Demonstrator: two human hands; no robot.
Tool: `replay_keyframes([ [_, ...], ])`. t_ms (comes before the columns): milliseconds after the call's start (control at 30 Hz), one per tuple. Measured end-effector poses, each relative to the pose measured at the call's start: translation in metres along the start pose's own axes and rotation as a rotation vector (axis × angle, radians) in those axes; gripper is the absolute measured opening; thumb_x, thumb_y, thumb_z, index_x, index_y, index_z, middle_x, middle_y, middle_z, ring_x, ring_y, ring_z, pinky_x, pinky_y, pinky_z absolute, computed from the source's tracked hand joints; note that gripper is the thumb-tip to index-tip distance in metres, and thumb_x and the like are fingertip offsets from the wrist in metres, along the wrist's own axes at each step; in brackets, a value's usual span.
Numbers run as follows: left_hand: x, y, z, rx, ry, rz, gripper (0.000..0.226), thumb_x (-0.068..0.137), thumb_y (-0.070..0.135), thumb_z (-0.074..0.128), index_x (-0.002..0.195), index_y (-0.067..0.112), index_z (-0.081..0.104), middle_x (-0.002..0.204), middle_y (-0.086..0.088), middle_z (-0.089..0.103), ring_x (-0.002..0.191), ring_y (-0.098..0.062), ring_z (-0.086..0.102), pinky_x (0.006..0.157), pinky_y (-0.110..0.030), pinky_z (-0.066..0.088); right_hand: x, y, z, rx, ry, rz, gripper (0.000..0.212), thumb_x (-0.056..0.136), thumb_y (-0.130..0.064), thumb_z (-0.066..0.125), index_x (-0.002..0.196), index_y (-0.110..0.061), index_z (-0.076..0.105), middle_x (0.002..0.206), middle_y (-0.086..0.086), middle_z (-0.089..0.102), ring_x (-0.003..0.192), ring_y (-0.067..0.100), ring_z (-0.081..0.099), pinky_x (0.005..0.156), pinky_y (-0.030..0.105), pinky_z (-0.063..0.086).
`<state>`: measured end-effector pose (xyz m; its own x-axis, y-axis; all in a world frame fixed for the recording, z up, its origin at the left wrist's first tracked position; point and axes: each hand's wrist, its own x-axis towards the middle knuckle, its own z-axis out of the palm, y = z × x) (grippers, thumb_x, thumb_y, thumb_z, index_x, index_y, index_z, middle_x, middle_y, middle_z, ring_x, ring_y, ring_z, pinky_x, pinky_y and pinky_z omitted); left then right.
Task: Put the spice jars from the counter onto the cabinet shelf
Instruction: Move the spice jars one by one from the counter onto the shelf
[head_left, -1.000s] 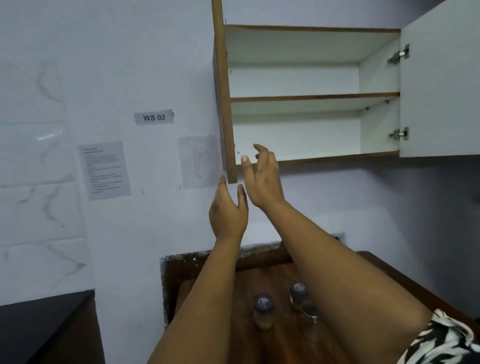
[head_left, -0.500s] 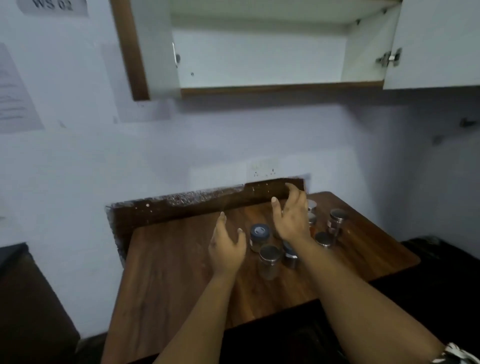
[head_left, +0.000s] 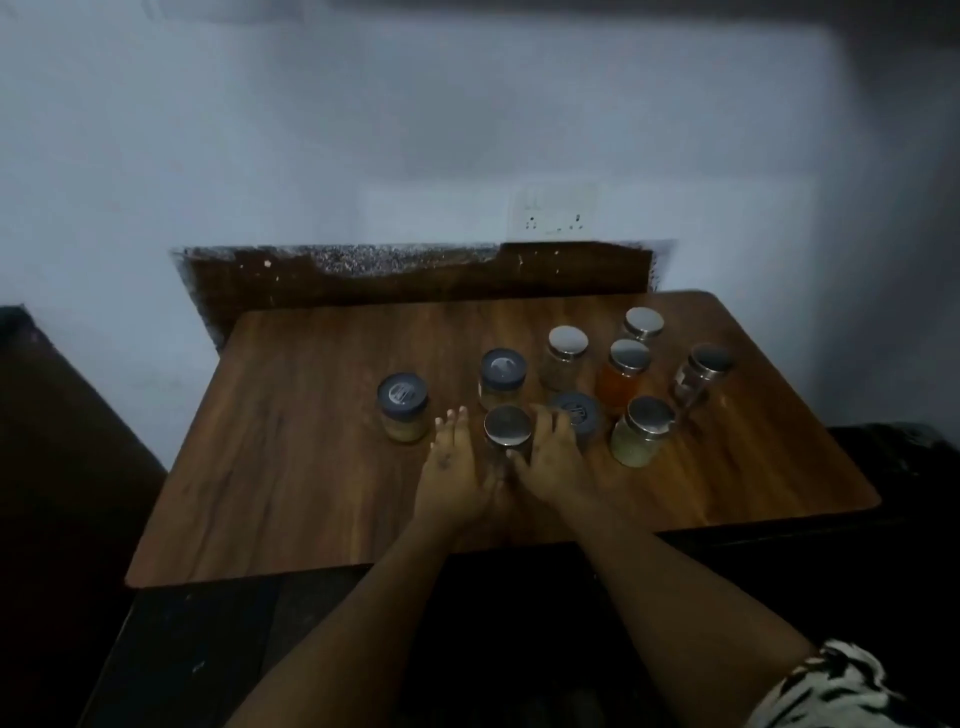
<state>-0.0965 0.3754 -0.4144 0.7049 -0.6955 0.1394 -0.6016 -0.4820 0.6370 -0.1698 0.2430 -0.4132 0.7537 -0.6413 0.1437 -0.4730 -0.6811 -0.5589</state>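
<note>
Left hand (head_left: 451, 470) and right hand (head_left: 550, 462) flank the silver-lidded jar (head_left: 507, 435) on the counter (head_left: 291, 467), fingers extended, nothing gripped. Risk: crowded neighbouring jars (head_left: 574, 413) may topple during lifting.

A brown wood-grain worktop (head_left: 291, 467) carries nine spice jars. A steel-lidded jar (head_left: 507, 434) stands between the left hand (head_left: 454, 467) and right hand (head_left: 553, 462). Two grey-lidded jars (head_left: 402, 408) stand beyond the left hand; the remaining jars (head_left: 628, 374) cluster beyond and outside the right hand.
</note>
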Motion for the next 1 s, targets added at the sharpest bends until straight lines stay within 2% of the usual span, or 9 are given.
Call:
replay_keyframes([
  [100, 0.001, -0.008, 0.010, 0.003, -0.043, -0.073, 0.104, 0.072, 0.065, 0.031, 0.154, 0.004, 0.008, 0.161, -0.013, 0.011, 0.150, -0.027, 0.004, 0.121, -0.044, 0.019, 0.017, 0.006, 0.012, -0.011, -0.057, 0.014, 0.077, 0.079, -0.031, 0.075, 0.141, -0.010, 0.036, 0.141, 0.015, 0.035, 0.129, 0.029, 0.040, 0.108, 0.034, 0.036],
  [200, 0.008, -0.019, 0.019, 0.013, -0.057, -0.125, 0.090, 0.089, 0.046, 0.052, 0.154, 0.004, 0.006, 0.161, -0.014, 0.009, 0.150, -0.027, 0.002, 0.121, -0.044, 0.018, 0.030, 0.009, 0.025, -0.023, -0.109, -0.005, 0.084, 0.075, -0.034, 0.079, 0.142, -0.011, 0.034, 0.141, 0.013, 0.034, 0.128, 0.029, 0.040, 0.107, 0.039, 0.039],
  [467, 0.050, -0.052, 0.025, 0.035, -0.043, -0.155, 0.084, 0.091, 0.036, 0.055, 0.154, 0.007, 0.007, 0.161, -0.011, 0.011, 0.150, -0.024, 0.006, 0.119, -0.047, 0.025, 0.071, 0.015, 0.050, -0.092, -0.199, 0.005, 0.096, 0.073, -0.042, 0.079, 0.146, -0.014, 0.023, 0.151, 0.013, 0.019, 0.138, 0.031, 0.027, 0.112, 0.037, 0.032],
  [567, 0.072, -0.065, 0.013, 0.078, 0.044, -0.157, 0.082, 0.090, 0.031, 0.058, 0.153, 0.004, 0.012, 0.160, -0.015, 0.013, 0.149, -0.028, 0.008, 0.118, -0.047, 0.025, 0.095, 0.003, 0.055, -0.073, -0.191, -0.038, 0.096, 0.077, -0.043, 0.076, 0.150, -0.020, 0.018, 0.157, 0.013, 0.011, 0.143, 0.031, 0.020, 0.114, 0.041, 0.031],
  [667, 0.101, -0.084, -0.004, 0.204, 0.123, -0.199, 0.095, 0.083, 0.042, 0.067, 0.152, 0.004, 0.015, 0.159, -0.019, 0.011, 0.148, -0.035, 0.005, 0.117, -0.056, 0.021, 0.123, -0.016, 0.063, -0.084, -0.195, -0.087, 0.091, 0.080, -0.044, 0.072, 0.150, -0.022, 0.018, 0.157, 0.013, 0.013, 0.142, 0.032, 0.024, 0.111, 0.045, 0.037],
  [733, 0.123, -0.100, -0.013, 0.245, 0.093, -0.315, 0.112, 0.075, 0.055, 0.071, 0.154, 0.008, 0.007, 0.161, -0.016, 0.003, 0.148, -0.036, 0.000, 0.115, -0.055, 0.020, 0.138, -0.027, 0.073, -0.083, -0.210, -0.105, 0.088, 0.083, -0.041, 0.071, 0.150, -0.019, 0.019, 0.156, 0.014, 0.013, 0.144, 0.033, 0.021, 0.113, 0.045, 0.034],
  [833, 0.153, -0.121, -0.020, 0.185, 0.008, -0.405, 0.125, 0.067, 0.060, 0.077, 0.153, 0.003, 0.007, 0.156, -0.016, 0.018, 0.143, -0.034, 0.022, 0.113, -0.045, 0.030, 0.155, -0.039, 0.086, -0.080, -0.238, -0.126, 0.088, 0.084, -0.034, 0.071, 0.151, -0.016, 0.017, 0.158, 0.016, 0.007, 0.147, 0.034, 0.012, 0.117, 0.043, 0.027],
  [933, 0.169, -0.139, -0.023, 0.134, 0.012, -0.411, 0.099, 0.053, 0.059, 0.083, 0.129, 0.008, 0.044, 0.127, -0.010, 0.049, 0.114, -0.024, 0.050, 0.091, -0.035, 0.048, 0.168, -0.045, 0.091, -0.068, -0.270, -0.136, 0.093, 0.081, -0.028, 0.074, 0.152, -0.014, 0.015, 0.158, 0.015, 0.007, 0.145, 0.033, 0.016, 0.117, 0.041, 0.028],
  [1000, 0.174, -0.143, -0.027, 0.040, 0.068, -0.404, 0.084, 0.048, 0.054, 0.086, 0.111, 0.010, 0.051, 0.114, -0.005, 0.055, 0.102, -0.020, 0.055, 0.081, -0.032, 0.050, 0.175, -0.046, 0.089, -0.033, -0.324, -0.109, 0.096, 0.080, -0.027, 0.075, 0.153, -0.013, 0.013, 0.157, 0.014, 0.008, 0.143, 0.032, 0.020, 0.115, 0.040, 0.031],
])
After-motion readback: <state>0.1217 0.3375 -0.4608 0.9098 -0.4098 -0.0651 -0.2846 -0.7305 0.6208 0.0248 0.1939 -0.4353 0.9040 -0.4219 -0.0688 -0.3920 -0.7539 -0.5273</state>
